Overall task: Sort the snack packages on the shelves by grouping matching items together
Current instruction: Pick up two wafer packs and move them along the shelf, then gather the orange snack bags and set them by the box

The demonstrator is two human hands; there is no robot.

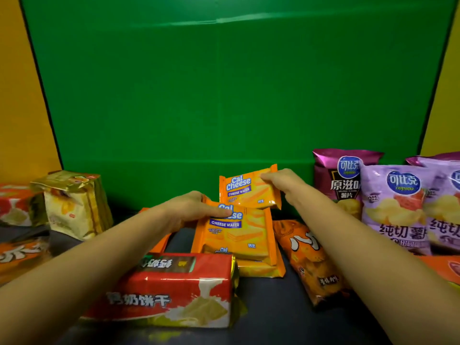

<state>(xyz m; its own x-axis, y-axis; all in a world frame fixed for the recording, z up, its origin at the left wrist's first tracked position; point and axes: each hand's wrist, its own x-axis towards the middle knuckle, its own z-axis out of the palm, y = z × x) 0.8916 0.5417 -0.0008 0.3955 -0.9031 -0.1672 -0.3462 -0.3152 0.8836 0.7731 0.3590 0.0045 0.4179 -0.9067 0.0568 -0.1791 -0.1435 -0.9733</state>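
Observation:
My right hand [281,181] grips the top right corner of an orange Cal Cheese wafer pack [245,190] and holds it upright above the shelf. Below it lies a stack of matching orange Cal Cheese packs [239,239], and my left hand [193,207] rests on the top one with fingers over its upper left part. A red milk biscuit pack [174,290] lies in front, under my left forearm. An orange chip bag [308,260] lies to the right of the stack.
Purple chip bags [395,207] and a dark magenta bag [341,175] stand at the right. Upright cream and gold packs [74,205] and red packs [15,205] are at the left. A green back panel [224,95] closes the dark shelf [273,314].

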